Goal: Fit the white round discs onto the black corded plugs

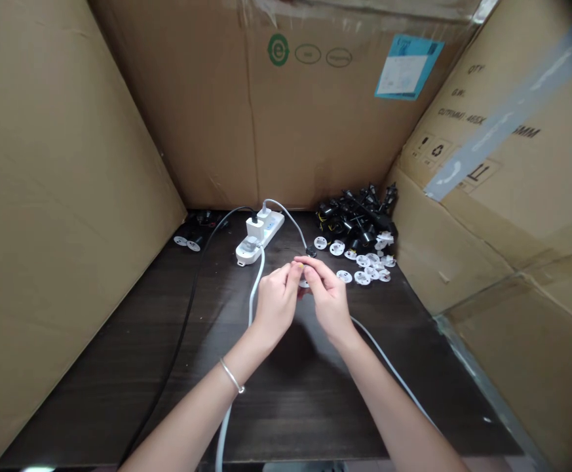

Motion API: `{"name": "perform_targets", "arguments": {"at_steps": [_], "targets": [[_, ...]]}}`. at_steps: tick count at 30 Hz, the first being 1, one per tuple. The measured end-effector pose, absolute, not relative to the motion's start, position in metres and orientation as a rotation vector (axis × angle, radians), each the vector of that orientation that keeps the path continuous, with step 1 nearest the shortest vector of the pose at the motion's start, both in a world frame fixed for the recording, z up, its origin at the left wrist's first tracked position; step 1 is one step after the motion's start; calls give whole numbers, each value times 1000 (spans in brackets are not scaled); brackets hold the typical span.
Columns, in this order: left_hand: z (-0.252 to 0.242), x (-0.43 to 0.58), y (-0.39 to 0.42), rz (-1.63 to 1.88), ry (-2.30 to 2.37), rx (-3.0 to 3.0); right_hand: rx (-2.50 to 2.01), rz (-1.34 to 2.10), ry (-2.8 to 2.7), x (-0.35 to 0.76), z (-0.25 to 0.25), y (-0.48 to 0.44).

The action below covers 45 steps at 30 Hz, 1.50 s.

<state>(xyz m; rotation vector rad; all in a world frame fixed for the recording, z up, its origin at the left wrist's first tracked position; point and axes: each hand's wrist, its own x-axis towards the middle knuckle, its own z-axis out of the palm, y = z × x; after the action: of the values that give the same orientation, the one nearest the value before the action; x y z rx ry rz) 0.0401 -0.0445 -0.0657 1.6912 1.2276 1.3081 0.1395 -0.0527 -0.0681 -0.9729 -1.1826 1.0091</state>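
My left hand and my right hand meet over the middle of the dark table. Both pinch one small part between their fingertips; it looks white with a bit of yellow, too small to name. A pile of small black parts lies behind, and several white round discs are scattered in front of that pile, just right of my hands. A silver bracelet is on my left wrist.
A white power strip with plugged-in adapters lies behind my hands; its white cable runs toward me, another white cable passes under my right arm. A black cable runs on the left. Two small parts lie far left. Cardboard walls enclose the table.
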Motion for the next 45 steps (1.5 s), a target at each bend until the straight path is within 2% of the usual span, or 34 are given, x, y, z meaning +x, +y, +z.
{"name": "perform_targets", "arguments": {"at_steps": [6, 16, 21, 24, 28, 34, 41, 45], "targets": [[-65, 38, -40, 1296, 1191, 1758, -904, 1131, -1103, 140, -65, -50], [-61, 44, -49, 1342, 1253, 1756, -1071, 813, -1143, 138, -68, -59], [-64, 41, -45, 1296, 1175, 1732, -995, 1059, -1028, 140, -65, -53], [-62, 38, -44, 1252, 1167, 1837, -944, 1092, -989, 143, -62, -51], [-60, 39, -45, 1241, 1213, 1926, -971, 1032, -1049, 144, -62, -52], [-61, 41, -48, 1229, 1193, 1961, -1094, 761, -1132, 141, -66, -59], [-63, 38, -41, 1159, 1160, 1863, -1015, 966, -1073, 142, -62, -55], [-65, 41, -41, 1158, 1201, 1842, -1027, 922, -1092, 142, -62, -55]]}}
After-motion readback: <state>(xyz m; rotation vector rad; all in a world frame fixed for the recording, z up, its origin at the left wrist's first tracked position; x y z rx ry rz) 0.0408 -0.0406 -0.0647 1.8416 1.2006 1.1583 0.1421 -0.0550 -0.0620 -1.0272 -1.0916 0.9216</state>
